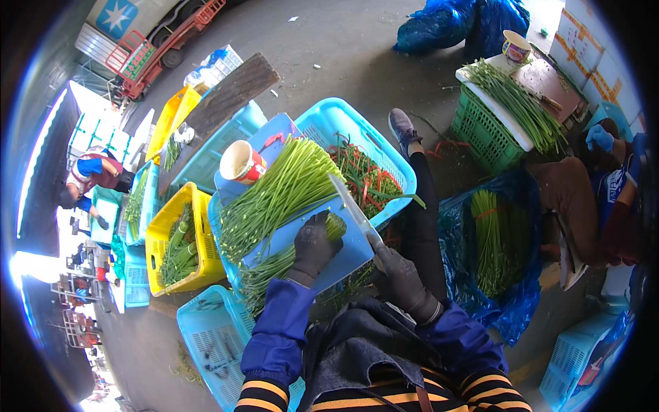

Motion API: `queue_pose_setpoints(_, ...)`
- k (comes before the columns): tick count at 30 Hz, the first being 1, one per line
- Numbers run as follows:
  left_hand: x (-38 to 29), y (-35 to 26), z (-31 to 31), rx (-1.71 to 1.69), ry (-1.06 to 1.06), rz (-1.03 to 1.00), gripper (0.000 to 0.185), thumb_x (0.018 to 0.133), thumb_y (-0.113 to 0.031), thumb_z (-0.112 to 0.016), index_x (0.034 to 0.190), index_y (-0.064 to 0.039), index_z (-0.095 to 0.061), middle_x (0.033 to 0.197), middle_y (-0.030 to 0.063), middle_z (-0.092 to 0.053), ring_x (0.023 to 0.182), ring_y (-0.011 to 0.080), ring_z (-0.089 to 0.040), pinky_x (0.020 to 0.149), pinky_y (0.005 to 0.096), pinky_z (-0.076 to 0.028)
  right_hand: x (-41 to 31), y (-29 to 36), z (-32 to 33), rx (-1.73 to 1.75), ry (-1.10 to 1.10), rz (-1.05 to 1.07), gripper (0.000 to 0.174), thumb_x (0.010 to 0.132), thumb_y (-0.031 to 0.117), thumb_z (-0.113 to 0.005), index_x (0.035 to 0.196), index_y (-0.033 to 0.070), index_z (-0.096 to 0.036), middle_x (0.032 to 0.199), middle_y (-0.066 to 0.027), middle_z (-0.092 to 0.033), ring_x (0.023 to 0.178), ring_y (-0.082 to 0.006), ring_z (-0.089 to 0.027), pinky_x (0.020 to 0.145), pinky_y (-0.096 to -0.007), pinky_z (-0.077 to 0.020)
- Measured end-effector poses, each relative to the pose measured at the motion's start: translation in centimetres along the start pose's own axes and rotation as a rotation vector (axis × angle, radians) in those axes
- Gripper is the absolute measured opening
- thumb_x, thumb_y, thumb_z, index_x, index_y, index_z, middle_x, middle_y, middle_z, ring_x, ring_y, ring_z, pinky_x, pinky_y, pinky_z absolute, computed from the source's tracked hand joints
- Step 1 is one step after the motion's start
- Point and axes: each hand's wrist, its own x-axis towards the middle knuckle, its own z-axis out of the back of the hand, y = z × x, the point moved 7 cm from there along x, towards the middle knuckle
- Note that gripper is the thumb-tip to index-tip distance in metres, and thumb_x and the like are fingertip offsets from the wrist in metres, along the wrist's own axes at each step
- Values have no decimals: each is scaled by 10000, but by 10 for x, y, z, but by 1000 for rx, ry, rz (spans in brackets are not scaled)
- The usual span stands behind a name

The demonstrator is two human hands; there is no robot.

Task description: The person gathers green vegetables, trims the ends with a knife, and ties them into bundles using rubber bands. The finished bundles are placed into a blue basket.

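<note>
My left hand (316,244), in a dark glove, is closed around a bundle of green flowering chive stalks (335,226). The bundle's even cut ends point right, and its tops trail down to the left. In my gloved right hand (404,280) is a knife (355,206), its broad blade angled up and left, just beyond the bundle's cut ends. Both hands are over a blue cutting board (342,262). A large loose pile of flowering chives (283,190) lies on it above my left hand. Beside that pile stands a paper cup (242,162), near a small red object (271,141).
Right of the board, a light-blue basket (406,170) holds trimmings and red ties. A yellow crate (154,252) with green bundles stands left. Blue plastic (448,278) wraps more stalks by my right leg. A co-worker (612,190) sits right; another person (92,175) bends over crates far left.
</note>
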Motion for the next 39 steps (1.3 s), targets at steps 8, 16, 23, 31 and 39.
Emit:
queue_pose_setpoints(8, 6, 1, -17, 26, -45, -46, 554, 681, -272, -794, 1140, -54, -571, 1058, 192, -622, 980, 386, -625, 829, 478, -523, 4, 1, 12, -63, 63, 48, 609, 844, 18, -588, 1434, 57, -439, 1047, -195, -643, 906, -375, -660, 744, -443, -546)
queue_pose_setpoints(16, 22, 3, -38, 198, 181, 29, 620, 630, -343, -849, 1100, -39, -583, 1107, 170, -608, 1029, 349, -620, 856, 459, -539, 5, 1, 23, -110, 108, 91, 646, 900, 64, -553, 1512, 114, -351, 803, -148, -596, 693, -343, -636, 598, -469, -520)
queue_pose_setpoints(23, 22, 5, -41, 190, 190, 55, 645, 635, -360, -852, 1127, -42, -583, 1147, 166, -600, 1061, 349, -609, 882, 449, -537, -5, 9, 20, -83, 212, 68, 765, 865, 44, -571, 1559, 149, -266, 779, -161, -572, 676, -354, -612, 610, -486, -508)
queue_pose_setpoints(31, 22, 6, -42, 210, 194, 65, 648, 647, -378, -838, 1141, -45, -583, 1146, 159, -604, 1069, 341, -607, 891, 437, -535, -5, 5, 17, -58, 206, 53, 848, 815, 50, -651, 1561, 131, -256, 788, -143, -584, 715, -335, -622, 642, -468, -503)
queue_pose_setpoints(39, 23, 4, -40, 228, 223, 76, 615, 660, -388, -827, 1111, -44, -589, 1132, 154, -603, 1056, 340, -606, 888, 438, -532, -1, 11, 19, -58, 266, 40, 1035, 711, 173, -835, 1563, 129, -249, 778, -101, -586, 728, -300, -629, 646, -430, -503)
